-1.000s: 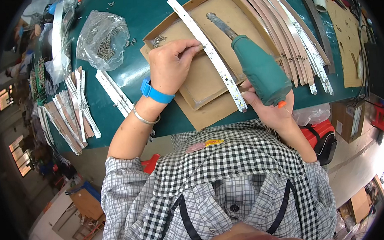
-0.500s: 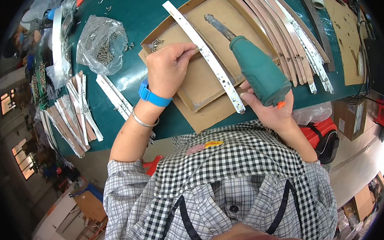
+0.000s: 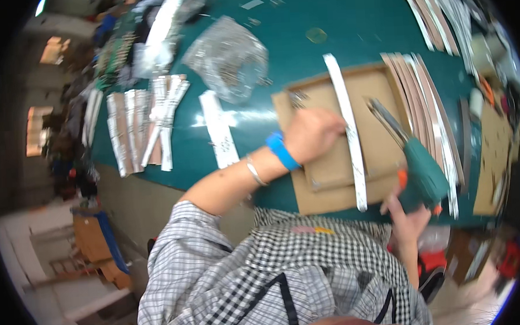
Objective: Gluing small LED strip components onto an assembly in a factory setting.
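Note:
A narrow white LED strip (image 3: 351, 143) with small components lies lengthwise across a shallow cardboard tray (image 3: 352, 183), its ends reaching past the rims. At the strip's left edge is my left hand (image 3: 314, 135), thumb and fingers closed in a pinch; blur hides what is between the fingertips. My right hand (image 3: 410, 220) grips a green electric screwdriver (image 3: 423, 174) with orange parts, right of the strip. The tool's dark metal bit end (image 3: 381, 112) points away over the tray's right side, apart from the strip. Small screws (image 3: 298, 97) lie in the tray's far left corner.
A clear plastic bag of screws (image 3: 228, 64) rests on the green table (image 3: 323, 18), left of the tray. Bundled strips (image 3: 163, 117) and more white strips (image 3: 218, 129) are farther left. Curved strips (image 3: 424, 104) line the tray's right; cardboard (image 3: 492, 162) lies beyond.
The whole view has swung, shifting the scene right and down. My right hand, formerly by the strip's near end, is now farther from it with the screwdriver. My left hand stays pinched at the strip.

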The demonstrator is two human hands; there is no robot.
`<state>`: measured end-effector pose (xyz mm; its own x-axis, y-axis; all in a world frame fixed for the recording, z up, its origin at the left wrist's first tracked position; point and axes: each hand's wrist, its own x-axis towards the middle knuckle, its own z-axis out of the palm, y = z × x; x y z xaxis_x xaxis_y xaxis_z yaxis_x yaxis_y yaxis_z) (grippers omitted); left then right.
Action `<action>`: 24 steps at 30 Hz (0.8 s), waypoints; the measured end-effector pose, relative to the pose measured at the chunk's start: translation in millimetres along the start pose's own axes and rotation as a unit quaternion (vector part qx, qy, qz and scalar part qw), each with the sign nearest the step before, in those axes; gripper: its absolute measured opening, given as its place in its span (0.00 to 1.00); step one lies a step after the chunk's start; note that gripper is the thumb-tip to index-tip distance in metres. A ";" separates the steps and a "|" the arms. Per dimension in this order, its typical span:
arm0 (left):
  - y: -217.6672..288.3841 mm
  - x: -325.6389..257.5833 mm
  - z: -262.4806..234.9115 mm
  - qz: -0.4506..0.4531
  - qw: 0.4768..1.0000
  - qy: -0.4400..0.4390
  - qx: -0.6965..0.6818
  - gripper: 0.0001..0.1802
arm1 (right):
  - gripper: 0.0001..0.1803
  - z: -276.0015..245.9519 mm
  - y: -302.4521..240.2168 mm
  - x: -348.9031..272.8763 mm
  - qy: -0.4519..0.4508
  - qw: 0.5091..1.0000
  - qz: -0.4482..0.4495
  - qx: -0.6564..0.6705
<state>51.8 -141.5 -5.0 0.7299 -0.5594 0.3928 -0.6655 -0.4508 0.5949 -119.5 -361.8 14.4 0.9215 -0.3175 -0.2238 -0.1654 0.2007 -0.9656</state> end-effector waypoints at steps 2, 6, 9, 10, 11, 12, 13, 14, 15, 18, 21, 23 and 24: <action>0.3 0.9 2.5 -0.007 1.000 0.002 -0.013 0.05 | 0.27 -7.3 -5.1 1.7 -0.012 0.998 -0.028 0.051; 1.1 -5.1 -11.8 -0.037 0.999 0.012 -0.026 0.05 | 0.34 -11.4 -14.5 8.8 -0.068 0.995 -0.045 0.066; 6.9 -0.9 -12.2 -0.086 0.995 -0.011 -0.057 0.05 | 0.35 -15.9 -20.3 7.4 -0.068 0.994 -0.059 0.068; 7.9 0.3 -12.5 -0.090 0.993 -0.006 -0.070 0.05 | 0.35 -17.1 -22.1 7.6 -0.068 0.993 -0.061 0.069; 8.4 1.7 -14.0 -0.095 0.992 -0.002 -0.082 0.04 | 0.35 -18.4 -20.3 9.6 -0.071 0.993 -0.063 0.071; 8.6 0.8 -13.4 -0.106 0.990 -0.001 -0.097 0.04 | 0.35 -20.4 -18.3 8.8 -0.073 0.993 -0.060 0.073; 7.8 1.3 -12.4 -0.102 0.990 0.004 -0.101 0.04 | 0.35 -18.8 -19.3 8.8 -0.070 0.992 -0.071 0.083; 8.0 3.5 -12.8 -0.106 0.989 0.002 -0.102 0.04 | 0.34 -19.2 -20.5 9.9 -0.073 0.991 -0.077 0.078; 8.0 3.3 -12.1 -0.115 0.988 -0.002 -0.105 0.04 | 0.34 -20.3 -20.5 8.9 -0.075 0.992 -0.078 0.072; 7.0 4.0 -10.1 -0.124 0.986 0.003 -0.114 0.04 | 0.35 -23.6 -23.3 6.9 -0.093 0.992 -0.056 0.058; 3.1 2.0 -8.8 -0.132 0.984 0.005 -0.123 0.05 | 0.34 -23.2 -27.5 6.5 -0.109 0.992 -0.037 0.049; 0.3 2.7 -8.8 -0.122 0.986 0.005 -0.116 0.05 | 0.33 -18.0 -29.4 7.2 -0.107 0.992 -0.043 0.053; -0.2 0.8 -7.1 -0.120 0.986 0.003 -0.118 0.05 | 0.33 -19.9 -27.5 7.2 -0.112 0.992 -0.034 0.047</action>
<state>53.7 -137.0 0.2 0.8639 -0.4510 0.2244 -0.4189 -0.3957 0.8173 -115.3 -388.1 36.7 0.9861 -0.1221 -0.1129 -0.0757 0.2747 -0.9585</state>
